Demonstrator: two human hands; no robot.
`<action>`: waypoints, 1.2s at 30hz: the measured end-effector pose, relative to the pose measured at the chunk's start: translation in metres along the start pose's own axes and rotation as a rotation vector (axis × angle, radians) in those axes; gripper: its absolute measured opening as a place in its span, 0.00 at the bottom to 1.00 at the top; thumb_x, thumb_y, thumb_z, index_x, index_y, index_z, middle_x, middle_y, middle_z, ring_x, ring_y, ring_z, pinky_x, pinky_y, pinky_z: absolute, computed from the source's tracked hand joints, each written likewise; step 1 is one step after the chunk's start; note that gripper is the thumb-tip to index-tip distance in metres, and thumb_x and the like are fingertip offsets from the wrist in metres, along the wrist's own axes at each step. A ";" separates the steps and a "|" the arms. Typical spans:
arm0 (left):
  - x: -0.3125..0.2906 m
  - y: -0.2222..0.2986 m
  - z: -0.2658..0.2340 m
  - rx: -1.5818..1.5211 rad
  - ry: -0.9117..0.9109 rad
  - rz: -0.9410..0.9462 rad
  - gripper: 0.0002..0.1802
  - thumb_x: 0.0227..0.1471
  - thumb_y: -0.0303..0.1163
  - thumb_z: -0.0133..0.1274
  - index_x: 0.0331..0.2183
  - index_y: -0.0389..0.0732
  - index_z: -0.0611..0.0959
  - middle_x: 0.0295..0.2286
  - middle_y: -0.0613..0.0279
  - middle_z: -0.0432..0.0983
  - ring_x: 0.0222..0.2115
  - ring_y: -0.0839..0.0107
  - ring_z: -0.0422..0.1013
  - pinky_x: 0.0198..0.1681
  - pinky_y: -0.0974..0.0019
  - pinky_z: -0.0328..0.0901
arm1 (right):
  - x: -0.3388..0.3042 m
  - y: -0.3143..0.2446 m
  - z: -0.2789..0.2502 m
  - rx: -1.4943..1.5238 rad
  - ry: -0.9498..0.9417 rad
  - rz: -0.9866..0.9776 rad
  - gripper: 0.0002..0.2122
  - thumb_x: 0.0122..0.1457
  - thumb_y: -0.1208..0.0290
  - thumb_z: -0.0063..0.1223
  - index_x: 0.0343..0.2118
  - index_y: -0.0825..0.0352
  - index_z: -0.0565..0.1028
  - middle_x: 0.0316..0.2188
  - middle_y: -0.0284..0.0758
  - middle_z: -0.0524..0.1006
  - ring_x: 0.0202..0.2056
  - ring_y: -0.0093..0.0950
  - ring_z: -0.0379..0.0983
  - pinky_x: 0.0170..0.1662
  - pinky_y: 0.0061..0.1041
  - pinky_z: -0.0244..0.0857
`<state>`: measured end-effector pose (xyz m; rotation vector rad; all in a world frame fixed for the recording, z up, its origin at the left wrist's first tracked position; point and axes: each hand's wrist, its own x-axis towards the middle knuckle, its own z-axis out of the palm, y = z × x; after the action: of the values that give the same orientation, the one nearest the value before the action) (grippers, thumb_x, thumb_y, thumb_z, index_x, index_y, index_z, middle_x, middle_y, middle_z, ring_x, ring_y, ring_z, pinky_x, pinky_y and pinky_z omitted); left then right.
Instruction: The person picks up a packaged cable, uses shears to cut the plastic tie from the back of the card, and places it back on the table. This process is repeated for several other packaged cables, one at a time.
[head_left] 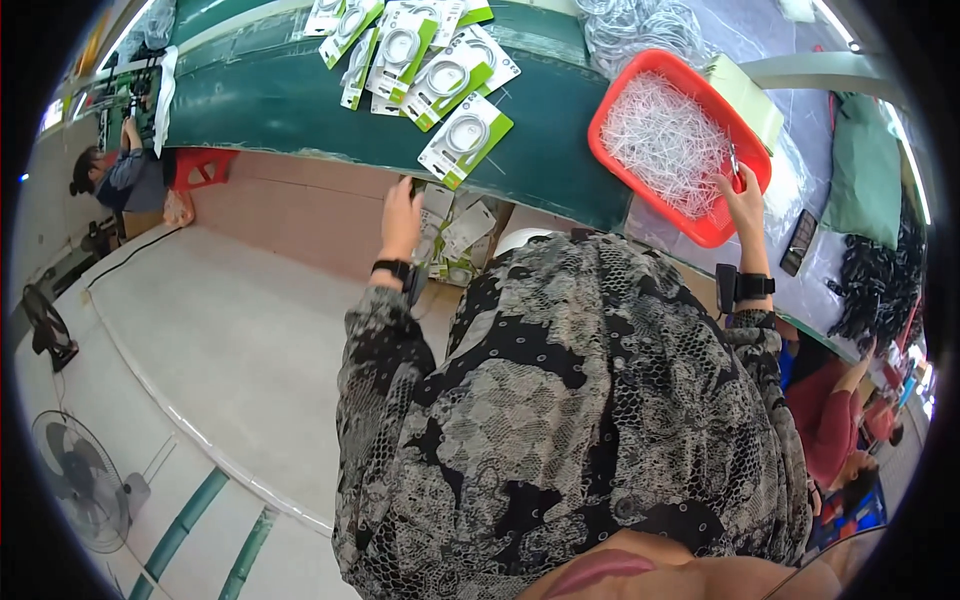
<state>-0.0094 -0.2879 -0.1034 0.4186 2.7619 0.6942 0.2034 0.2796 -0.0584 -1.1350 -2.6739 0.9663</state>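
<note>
My left hand is at the front edge of the green table, its fingers closed around a small dark thing that I cannot make out. Just beside it, below the edge, packaged cables lie in a carton. Over the right side of a red basket, my right hand grips a slim silver-coloured metal tool; its exact kind is hard to see. Many thin white plastic strips fill the basket. On the green table, several white-and-green cards with coiled white cables lie in an overlapping pile.
Grey cables are heaped behind the basket. A pale green stack stands against its far right side, with a dark phone nearer. Black cables lie farther right. People sit at far left and right; a fan stands lower left.
</note>
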 end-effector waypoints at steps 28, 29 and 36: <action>0.089 0.303 0.026 -1.631 -0.979 0.045 0.25 0.61 0.43 0.41 0.54 0.37 0.64 0.51 0.50 0.67 0.50 0.60 0.67 0.53 0.57 0.64 | -0.089 -0.173 -0.037 0.001 -0.033 -0.233 0.21 0.45 0.73 0.59 0.45 0.67 0.71 0.37 0.41 0.73 0.40 0.39 0.71 0.43 0.33 0.64; 0.088 0.315 0.029 -1.612 -1.031 0.053 0.26 0.61 0.43 0.41 0.54 0.36 0.64 0.51 0.49 0.67 0.51 0.60 0.67 0.53 0.57 0.64 | -0.091 -0.172 -0.042 -0.002 -0.010 -0.208 0.21 0.45 0.73 0.59 0.45 0.67 0.71 0.37 0.41 0.73 0.40 0.39 0.71 0.43 0.33 0.64; 0.073 0.370 0.042 -1.622 -1.183 0.068 0.27 0.61 0.45 0.41 0.55 0.37 0.62 0.52 0.47 0.65 0.52 0.58 0.65 0.54 0.56 0.63 | -0.093 -0.150 -0.060 -0.103 0.090 -0.153 0.23 0.43 0.72 0.59 0.46 0.64 0.69 0.39 0.39 0.72 0.45 0.39 0.68 0.44 0.35 0.60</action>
<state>0.0150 0.0670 0.0299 0.3065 0.6354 1.6200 0.1955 0.1688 0.0919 -0.9483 -2.7177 0.7438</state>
